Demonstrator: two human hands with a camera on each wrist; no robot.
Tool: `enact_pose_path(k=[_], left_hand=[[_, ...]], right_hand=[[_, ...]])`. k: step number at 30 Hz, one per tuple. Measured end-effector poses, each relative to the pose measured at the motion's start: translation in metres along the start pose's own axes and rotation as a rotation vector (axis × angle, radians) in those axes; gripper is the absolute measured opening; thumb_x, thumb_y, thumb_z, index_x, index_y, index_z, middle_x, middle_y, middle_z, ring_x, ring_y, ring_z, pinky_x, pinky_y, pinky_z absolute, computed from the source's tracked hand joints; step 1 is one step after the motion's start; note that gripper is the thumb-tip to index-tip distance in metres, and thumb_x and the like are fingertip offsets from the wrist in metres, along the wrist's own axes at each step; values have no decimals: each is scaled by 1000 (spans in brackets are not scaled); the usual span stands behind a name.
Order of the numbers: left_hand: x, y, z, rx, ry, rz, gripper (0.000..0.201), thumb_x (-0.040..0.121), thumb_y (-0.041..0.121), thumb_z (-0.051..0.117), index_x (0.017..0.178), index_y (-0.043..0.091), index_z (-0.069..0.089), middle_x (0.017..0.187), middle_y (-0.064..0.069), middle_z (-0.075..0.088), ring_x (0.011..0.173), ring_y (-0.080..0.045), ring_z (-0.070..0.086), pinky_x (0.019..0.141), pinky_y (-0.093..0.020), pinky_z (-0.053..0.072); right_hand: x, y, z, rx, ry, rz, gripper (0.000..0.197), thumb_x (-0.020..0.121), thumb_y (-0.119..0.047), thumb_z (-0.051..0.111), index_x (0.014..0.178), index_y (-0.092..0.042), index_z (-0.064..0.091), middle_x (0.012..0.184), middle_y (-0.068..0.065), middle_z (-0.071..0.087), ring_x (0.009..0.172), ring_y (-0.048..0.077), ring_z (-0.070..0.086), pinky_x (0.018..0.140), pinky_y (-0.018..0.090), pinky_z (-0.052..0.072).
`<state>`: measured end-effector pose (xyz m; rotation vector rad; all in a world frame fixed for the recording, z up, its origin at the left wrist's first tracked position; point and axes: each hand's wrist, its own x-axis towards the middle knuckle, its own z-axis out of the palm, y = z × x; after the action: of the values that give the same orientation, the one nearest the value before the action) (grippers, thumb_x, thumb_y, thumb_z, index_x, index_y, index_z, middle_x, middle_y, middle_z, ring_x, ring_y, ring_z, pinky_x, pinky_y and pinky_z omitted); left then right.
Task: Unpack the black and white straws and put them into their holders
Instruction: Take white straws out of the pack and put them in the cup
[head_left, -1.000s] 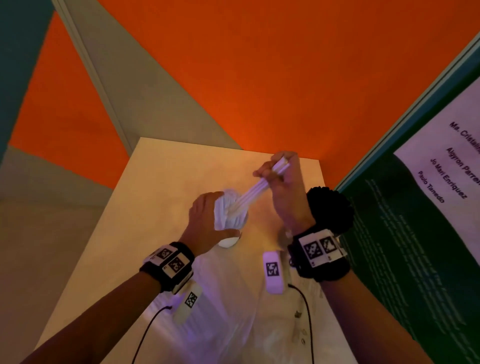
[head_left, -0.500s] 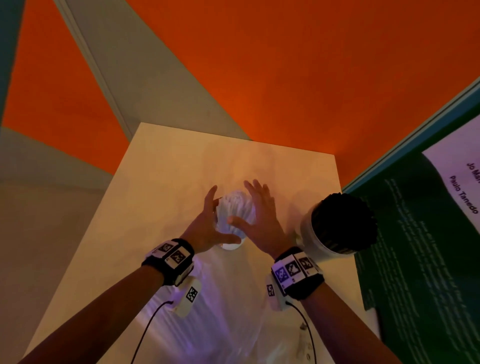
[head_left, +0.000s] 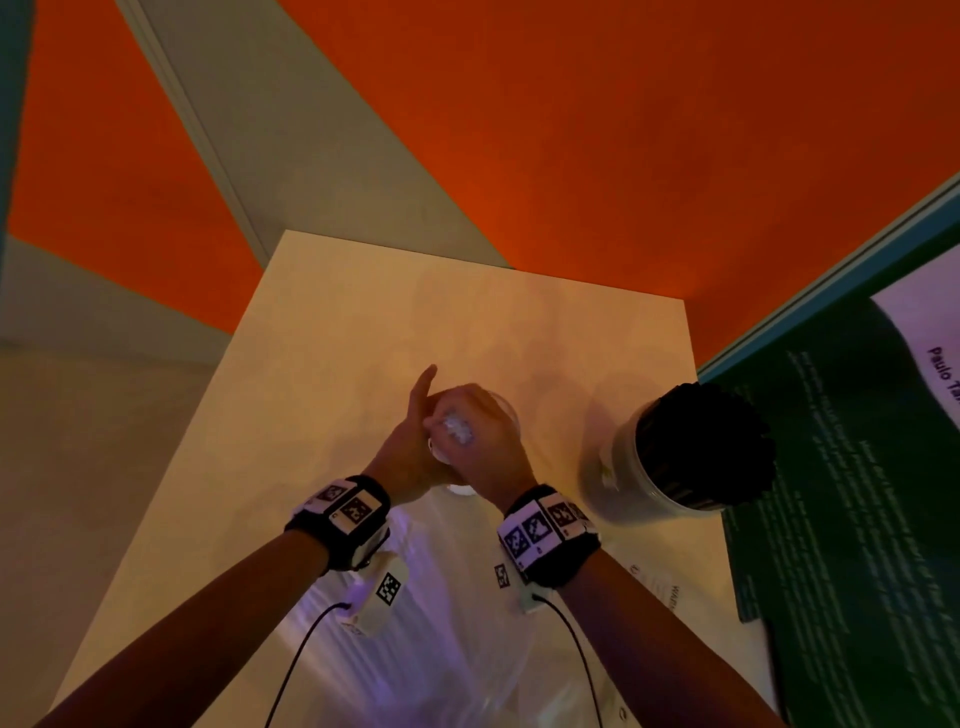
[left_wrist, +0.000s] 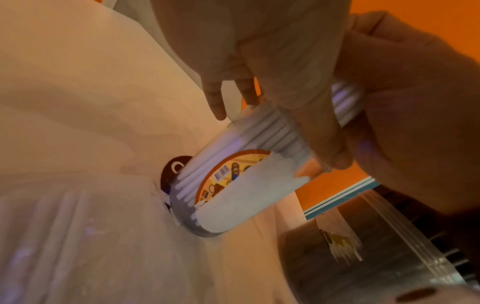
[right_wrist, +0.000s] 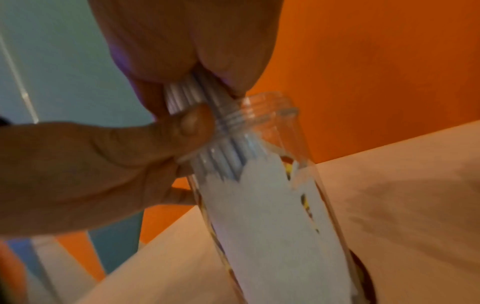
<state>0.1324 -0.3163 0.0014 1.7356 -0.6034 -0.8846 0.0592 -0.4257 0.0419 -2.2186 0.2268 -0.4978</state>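
A clear jar (left_wrist: 246, 195) with a torn white label stands on the table and holds a bundle of white straws (head_left: 457, 430). My left hand (head_left: 410, 441) grips the jar's neck, its thumb (right_wrist: 192, 123) pressed on the threads and its forefinger pointing away. My right hand (head_left: 488, 441) is curled round the tops of the white straws (right_wrist: 187, 92) above the jar's (right_wrist: 272, 205) mouth. To the right stands a second clear jar (head_left: 618, 483) packed with black straws (head_left: 696, 447), with no hand on it.
Crinkled clear plastic wrapping (head_left: 457, 623) lies on the pale table (head_left: 337, 338) under my forearms. A dark green poster board (head_left: 857, 467) stands right beside the black-straw jar. An orange wall rises behind the table's far edge.
My right hand came down from holding a few straws high over the jar, opened beside the bundle, and now grips the straw tops. My left hand stays at the jar.
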Motion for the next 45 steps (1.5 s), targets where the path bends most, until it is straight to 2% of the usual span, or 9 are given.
enact_pose_path(k=[3, 6, 12, 16, 21, 31, 37, 42, 45], left_hand=[[-2, 6, 2, 40, 16, 23, 140, 50, 36, 93, 144, 46, -10, 140, 22, 37, 115, 16, 44, 86, -6, 42], [-1, 6, 4, 12, 8, 54, 136, 53, 28, 93, 147, 38, -5, 142, 18, 35, 112, 25, 41, 84, 0, 40], [0, 3, 4, 24, 5, 39, 136, 58, 19, 91, 149, 28, -9, 128, 23, 42, 110, 10, 52, 78, -2, 44], [2, -2, 3, 13, 15, 50, 135, 59, 8, 89, 148, 26, -10, 126, 28, 40, 116, 2, 49, 86, -7, 44], [2, 1, 4, 32, 14, 56, 138, 53, 28, 93, 148, 35, -7, 137, 23, 41, 120, 10, 45, 93, -14, 44], [0, -2, 5, 36, 4, 52, 132, 53, 32, 93, 145, 44, -2, 134, 36, 29, 111, 28, 38, 79, 1, 41], [-13, 5, 0, 130, 20, 28, 144, 42, 57, 89, 143, 48, -14, 151, 29, -3, 131, 10, 9, 106, -29, 26], [-68, -5, 10, 331, 245, 57, 103, 44, 73, 80, 126, 32, 33, 117, 14, 34, 112, -7, 37, 96, -30, 38], [-119, -5, 33, 604, -28, 46, 61, 57, 89, 53, 92, 42, 37, 88, 18, 48, 77, -1, 47, 69, -24, 39]], right_hand=[[10, 6, -13, 131, 306, 131, 4, 82, -19, 62, 86, -18, 64, 89, -7, 63, 83, 4, 59, 77, 18, 49], [15, 15, -19, -19, 176, 103, 16, 84, -15, 62, 99, -14, 67, 102, 0, 63, 97, 13, 59, 88, 28, 50], [10, 17, 1, -111, 1, -11, 16, 80, -21, 67, 95, -14, 64, 127, 1, 51, 120, 19, 49, 98, 33, 45], [7, 5, 9, -95, -80, -98, 15, 85, -11, 59, 97, -17, 65, 100, 0, 59, 95, 18, 55, 84, 33, 48], [15, 3, -1, 85, 185, 70, 16, 86, -11, 57, 95, -16, 70, 96, -1, 63, 87, 6, 60, 79, 16, 47], [14, 15, -19, -541, -87, 162, 49, 89, -62, 39, 124, -34, 58, 136, -7, 52, 131, 24, 39, 108, 54, 25], [4, 6, -45, -337, -180, 219, 58, 89, -65, 32, 144, -46, 26, 157, -6, 24, 148, 23, 8, 115, 55, -1], [-49, -6, -83, -224, 70, -29, 28, 90, -25, 47, 104, -11, 67, 106, 7, 61, 103, 25, 54, 91, 37, 42], [-99, -10, -102, -116, -234, 128, 20, 71, -3, 44, 66, -12, 61, 71, -5, 57, 68, 10, 53, 68, 27, 44]])
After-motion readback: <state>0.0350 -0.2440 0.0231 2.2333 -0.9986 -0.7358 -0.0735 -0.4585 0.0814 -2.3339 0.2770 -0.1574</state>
